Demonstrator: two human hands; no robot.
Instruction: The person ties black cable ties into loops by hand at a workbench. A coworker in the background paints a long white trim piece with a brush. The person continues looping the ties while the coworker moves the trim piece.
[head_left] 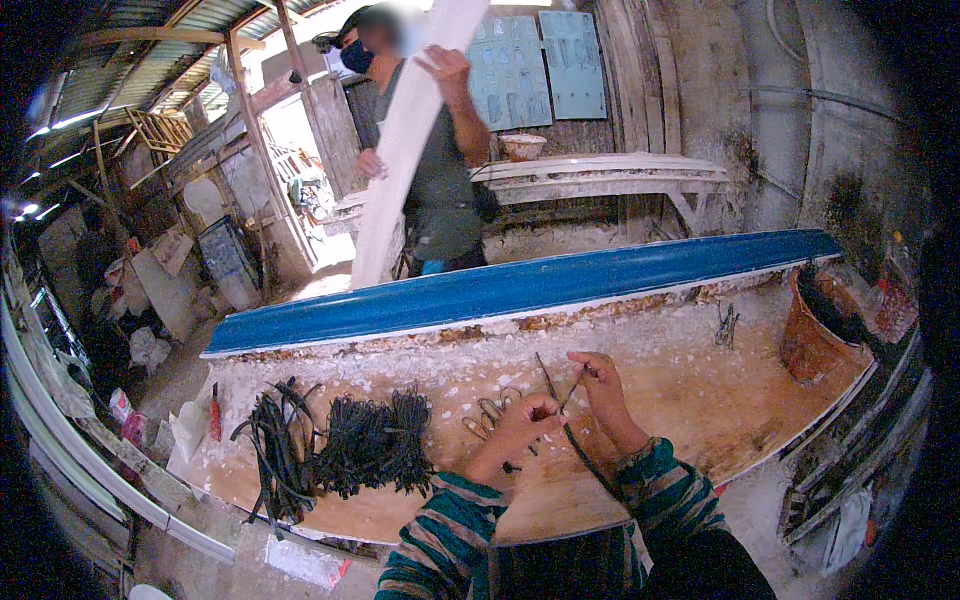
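Both of my hands work over the wooden table [690,430] on a thin black strip [579,446]. My left hand [530,418] pinches it, with the fingers bent close together. Slightly higher and to the right, my right hand [603,388] also has fingers and thumb closed on a thin part of the strip. One length trails down toward my lap, and the exact crossing at my fingertips is too small to make out. Left of my hands lie bundles of black looped strips [375,440] and a pile of longer black strips [280,445]. A few loose loops [487,412] lie just beyond my left hand.
A long blue moulding [530,290] spans the table's far side. An orange-brown bucket [815,335] stands at the right end, with thin wire pieces [727,325] nearby. A red-handled tool [215,414] lies far left. Beyond, a masked person [440,200] holds a white plank [405,165].
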